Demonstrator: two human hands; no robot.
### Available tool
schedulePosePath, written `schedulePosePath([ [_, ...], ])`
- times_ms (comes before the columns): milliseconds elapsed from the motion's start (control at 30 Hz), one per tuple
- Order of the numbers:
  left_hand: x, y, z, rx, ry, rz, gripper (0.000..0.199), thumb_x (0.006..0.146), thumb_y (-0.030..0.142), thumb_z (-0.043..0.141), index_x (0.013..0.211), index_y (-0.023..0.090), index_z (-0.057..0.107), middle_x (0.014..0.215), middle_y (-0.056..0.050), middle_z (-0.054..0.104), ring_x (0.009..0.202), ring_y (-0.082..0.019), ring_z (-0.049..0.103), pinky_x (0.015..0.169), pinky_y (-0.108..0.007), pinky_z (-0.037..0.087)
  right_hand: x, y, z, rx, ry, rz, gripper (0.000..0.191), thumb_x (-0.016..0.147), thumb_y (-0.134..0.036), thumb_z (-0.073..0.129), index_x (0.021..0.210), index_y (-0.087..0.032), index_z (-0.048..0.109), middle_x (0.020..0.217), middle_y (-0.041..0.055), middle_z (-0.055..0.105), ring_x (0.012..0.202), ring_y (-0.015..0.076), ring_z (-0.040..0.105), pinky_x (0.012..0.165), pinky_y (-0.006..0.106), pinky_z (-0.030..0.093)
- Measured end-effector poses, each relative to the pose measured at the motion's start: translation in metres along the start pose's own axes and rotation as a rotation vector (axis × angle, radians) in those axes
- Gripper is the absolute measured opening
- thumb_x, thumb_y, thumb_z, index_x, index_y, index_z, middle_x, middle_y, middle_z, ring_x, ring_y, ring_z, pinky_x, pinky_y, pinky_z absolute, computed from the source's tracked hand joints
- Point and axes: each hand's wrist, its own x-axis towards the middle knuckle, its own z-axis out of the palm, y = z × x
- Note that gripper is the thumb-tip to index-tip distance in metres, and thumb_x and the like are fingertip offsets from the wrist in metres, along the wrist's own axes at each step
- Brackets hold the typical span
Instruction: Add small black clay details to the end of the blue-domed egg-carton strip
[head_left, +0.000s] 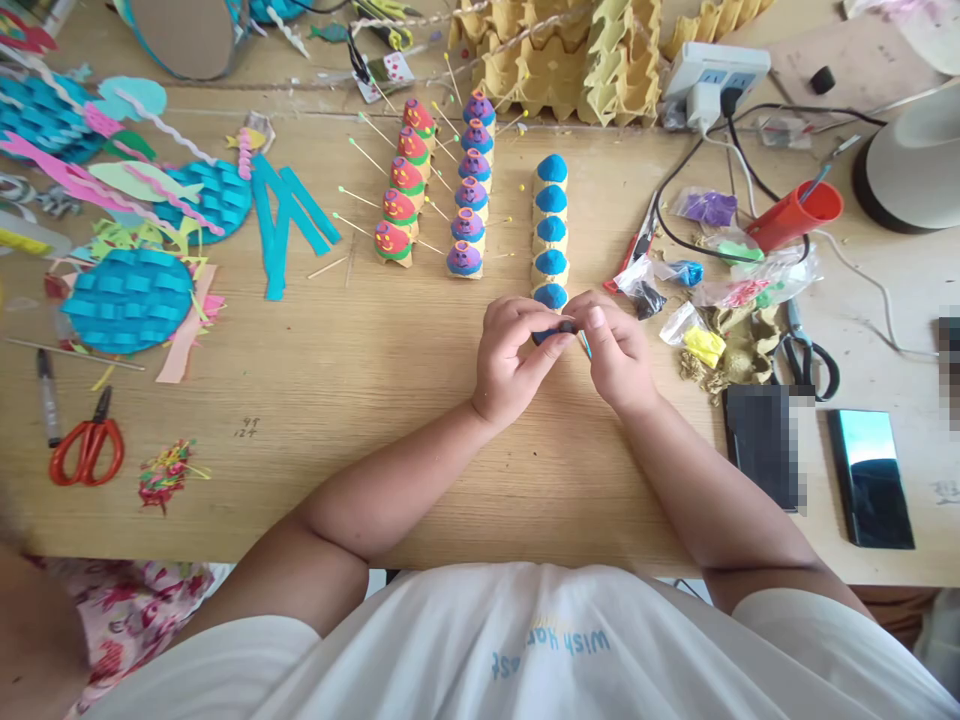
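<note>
Both hands, left hand (512,360) and right hand (616,350), pinch blue clay (556,329) above bare table (420,400).

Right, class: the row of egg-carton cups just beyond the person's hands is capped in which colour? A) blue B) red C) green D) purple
A: the row of cups ending just beyond the left hand and right hand has blue tops, while the red row and purple row stand further left.

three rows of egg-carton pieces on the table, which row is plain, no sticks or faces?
The right row, just beyond both hands: plain blue caps on yellow cups. The red-topped row and the purple-topped row carry faces and pins.
</note>
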Motion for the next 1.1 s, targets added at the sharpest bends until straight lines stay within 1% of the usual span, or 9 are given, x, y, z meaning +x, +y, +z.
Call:
schedulePosePath([
  [100, -0.002, 0.001, 0.002, -0.031, 0.032, -0.068, 0.019, 0.109, 0.045, 0.065, 0.107, 0.027, 0.073, 0.103, -0.002, 0.078, 0.102, -0.018, 0.070, 0.099, -0.038, 0.053, -0.002, 0.003, -0.001, -0.050, 0.014, -0.035, 0.058, 0.112, -0.065, 0.049, 0.075, -0.027, 0.073, 0.084, 0.0037, 0.072, 0.084, 0.0201, 0.069, 0.084, 0.042, 0.059],
  [233, -0.003, 0.005, 0.002, -0.092, 0.005, -0.141, 0.020, 0.112, 0.043, 0.058, 0.112, 0.027, 0.070, 0.107, -0.004, 0.077, 0.105, -0.019, 0.069, 0.097, -0.037, 0.053, -0.004, 0.003, -0.004, -0.157, 0.053, -0.114, 0.056, 0.114, -0.059, 0.046, 0.077, -0.027, 0.074, 0.085, 0.0050, 0.074, 0.086, 0.0219, 0.071, 0.088, 0.046, 0.058],
  [367, -0.001, 0.006, 0.002, -0.049, 0.000, -0.095, 0.018, 0.113, 0.040, 0.058, 0.113, 0.027, 0.071, 0.108, -0.004, 0.079, 0.105, -0.018, 0.070, 0.099, -0.037, 0.053, -0.004, 0.002, -0.005, -0.196, 0.005, -0.203, 0.044, 0.113, -0.052, 0.052, 0.083, -0.028, 0.074, 0.085, 0.0046, 0.074, 0.087, 0.0230, 0.072, 0.088, 0.046, 0.056],
  [500, 0.000, 0.004, 0.001, -0.010, 0.000, 0.000, 0.018, 0.112, 0.035, 0.060, 0.120, 0.029, 0.075, 0.110, -0.001, 0.081, 0.106, -0.016, 0.071, 0.102, -0.036, 0.052, -0.002, 0.001, -0.003, -0.151, -0.021, -0.174, 0.035, 0.108, -0.049, 0.063, 0.083, -0.027, 0.071, 0.084, 0.0033, 0.074, 0.087, 0.0218, 0.071, 0.085, 0.043, 0.058],
  [600, 0.000, 0.002, 0.000, -0.015, -0.025, -0.006, 0.026, 0.113, 0.041, 0.057, 0.126, 0.030, 0.077, 0.111, -0.002, 0.081, 0.107, -0.018, 0.072, 0.104, -0.038, 0.052, -0.001, 0.001, -0.003, -0.082, -0.016, -0.169, 0.030, 0.108, -0.042, 0.067, 0.084, -0.026, 0.072, 0.085, 0.0020, 0.073, 0.086, 0.0191, 0.071, 0.084, 0.040, 0.058],
  [700, -0.001, 0.002, 0.000, -0.035, -0.050, -0.031, 0.031, 0.110, 0.050, 0.061, 0.127, 0.030, 0.078, 0.112, -0.003, 0.080, 0.108, -0.020, 0.072, 0.105, -0.040, 0.053, 0.000, 0.002, -0.004, -0.040, -0.038, -0.192, 0.025, 0.107, -0.037, 0.070, 0.084, -0.026, 0.073, 0.085, 0.0007, 0.072, 0.084, 0.0168, 0.069, 0.083, 0.037, 0.057],
  [833, -0.001, 0.001, 0.000, -0.058, -0.029, -0.047, 0.023, 0.106, 0.047, 0.070, 0.117, 0.031, 0.082, 0.109, -0.002, 0.080, 0.108, -0.019, 0.073, 0.105, -0.040, 0.054, 0.001, 0.005, -0.006, -0.059, -0.041, -0.122, 0.036, 0.103, -0.051, 0.073, 0.079, -0.025, 0.070, 0.083, 0.0011, 0.069, 0.081, 0.0175, 0.066, 0.080, 0.038, 0.055],
  [967, -0.001, 0.000, 0.000, -0.058, -0.027, -0.050, 0.021, 0.105, 0.047, 0.072, 0.106, 0.032, 0.085, 0.106, -0.002, 0.078, 0.107, -0.018, 0.073, 0.104, -0.040, 0.056, 0.002, 0.009, -0.007, -0.065, -0.019, -0.068, 0.045, 0.099, -0.060, 0.075, 0.075, -0.024, 0.063, 0.079, -0.0002, 0.062, 0.079, 0.0169, 0.061, 0.079, 0.038, 0.052],
  [1100, -0.002, 0.003, -0.002, -0.041, -0.050, -0.061, 0.030, 0.109, 0.050, 0.064, 0.119, 0.031, 0.084, 0.114, -0.005, 0.079, 0.114, -0.020, 0.072, 0.108, -0.042, 0.055, 0.001, 0.014, -0.005, -0.089, 0.038, -0.043, 0.045, 0.098, -0.066, 0.074, 0.082, -0.026, 0.062, 0.081, -0.0009, 0.060, 0.079, 0.0173, 0.059, 0.077, 0.037, 0.049],
])
